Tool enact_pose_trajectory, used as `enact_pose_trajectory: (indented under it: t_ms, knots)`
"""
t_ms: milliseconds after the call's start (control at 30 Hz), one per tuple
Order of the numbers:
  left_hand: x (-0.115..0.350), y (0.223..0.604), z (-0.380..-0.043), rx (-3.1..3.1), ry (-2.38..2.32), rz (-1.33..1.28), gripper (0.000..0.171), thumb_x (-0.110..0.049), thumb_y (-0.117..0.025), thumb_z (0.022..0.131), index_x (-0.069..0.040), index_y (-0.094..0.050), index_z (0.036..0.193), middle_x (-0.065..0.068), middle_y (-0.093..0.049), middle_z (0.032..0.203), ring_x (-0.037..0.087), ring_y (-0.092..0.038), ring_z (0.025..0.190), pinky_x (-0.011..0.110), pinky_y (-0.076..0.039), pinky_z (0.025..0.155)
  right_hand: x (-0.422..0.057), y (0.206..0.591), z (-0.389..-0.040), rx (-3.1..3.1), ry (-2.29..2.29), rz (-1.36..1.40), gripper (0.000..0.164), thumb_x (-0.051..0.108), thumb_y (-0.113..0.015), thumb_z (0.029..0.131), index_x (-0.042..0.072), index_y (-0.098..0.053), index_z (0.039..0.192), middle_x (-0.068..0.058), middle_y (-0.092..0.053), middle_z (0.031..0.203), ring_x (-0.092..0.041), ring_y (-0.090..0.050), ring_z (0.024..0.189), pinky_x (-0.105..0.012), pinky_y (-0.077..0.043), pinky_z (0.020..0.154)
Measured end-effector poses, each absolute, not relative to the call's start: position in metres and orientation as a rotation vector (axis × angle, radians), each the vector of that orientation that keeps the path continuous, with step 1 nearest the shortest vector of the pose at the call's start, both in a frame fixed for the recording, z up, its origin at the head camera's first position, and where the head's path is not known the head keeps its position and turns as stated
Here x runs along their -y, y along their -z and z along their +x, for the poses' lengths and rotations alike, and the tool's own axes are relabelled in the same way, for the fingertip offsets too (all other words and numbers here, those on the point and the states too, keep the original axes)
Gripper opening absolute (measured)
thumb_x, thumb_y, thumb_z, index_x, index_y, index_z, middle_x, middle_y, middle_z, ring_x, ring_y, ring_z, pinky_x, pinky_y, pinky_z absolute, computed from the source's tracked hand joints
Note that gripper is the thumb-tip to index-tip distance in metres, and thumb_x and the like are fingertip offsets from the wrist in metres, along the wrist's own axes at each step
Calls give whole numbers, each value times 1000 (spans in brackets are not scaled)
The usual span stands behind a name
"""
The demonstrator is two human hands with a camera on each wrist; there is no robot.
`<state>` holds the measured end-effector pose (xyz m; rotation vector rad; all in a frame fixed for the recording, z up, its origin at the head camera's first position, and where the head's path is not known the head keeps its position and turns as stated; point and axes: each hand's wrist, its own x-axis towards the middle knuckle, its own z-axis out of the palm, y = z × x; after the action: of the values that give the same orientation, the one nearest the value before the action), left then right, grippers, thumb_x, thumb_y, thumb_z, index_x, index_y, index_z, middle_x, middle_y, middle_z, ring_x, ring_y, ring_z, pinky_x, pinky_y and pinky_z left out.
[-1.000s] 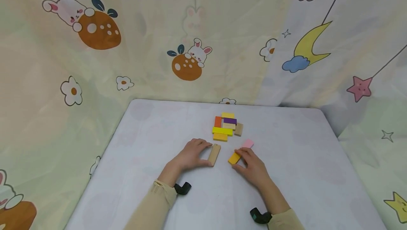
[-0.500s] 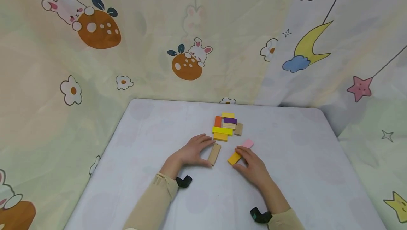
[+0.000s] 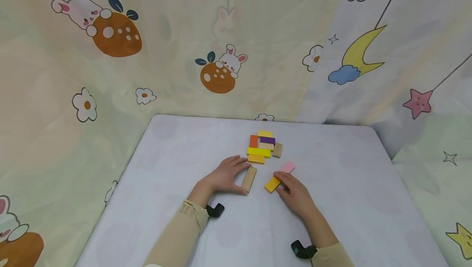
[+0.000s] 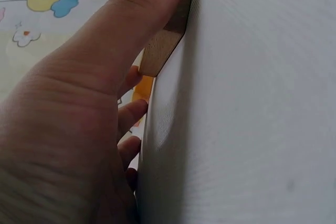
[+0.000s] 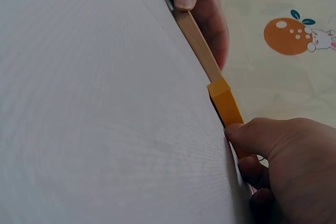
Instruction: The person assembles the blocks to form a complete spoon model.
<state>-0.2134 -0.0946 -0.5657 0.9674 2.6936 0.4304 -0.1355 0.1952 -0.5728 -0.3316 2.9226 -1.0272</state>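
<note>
In the head view my left hand (image 3: 223, 176) spans a plain wooden block (image 3: 248, 179) lying on the white table, thumb at its near end and index finger at its far end. The left wrist view shows the thumb on that wooden block (image 4: 161, 51); the far fingers are partly hidden. My right hand (image 3: 298, 195) pinches an orange-yellow block (image 3: 272, 184) between thumb and fingers, also low at the table. Beyond it, a pink block (image 3: 287, 167) lies partly behind the right fingers. The right wrist view has the orange-yellow block (image 5: 227, 103) overlapping the wooden one's end.
Farther back sits a cluster of blocks: yellow (image 3: 265, 133), orange-red (image 3: 253, 141), purple (image 3: 267, 140), bright yellow (image 3: 259, 152) and several others. A tan block (image 3: 277, 150) leans at its right side. A patterned curtain (image 3: 177, 25) hangs behind the table (image 3: 332, 168).
My left fingers have spread and shifted slightly away from me along the wooden block. My right thumb has slid a little to the right along the orange-yellow block. The blocks stay in place.
</note>
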Motion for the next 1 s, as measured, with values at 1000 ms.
enact_pose_trajectory:
  t_ms: [1000]
  knots:
    - [105,572,-171,-2788,-600,880,99,-85,-64,67,-20,-47,141,-2,-34,159,25,-17,153,48,-8,127,-194,575,-136,-2949,1016,-321,42,18,-70,93,23,-62,134,3,-57,140,-22,-57,127,-45,-53,101]
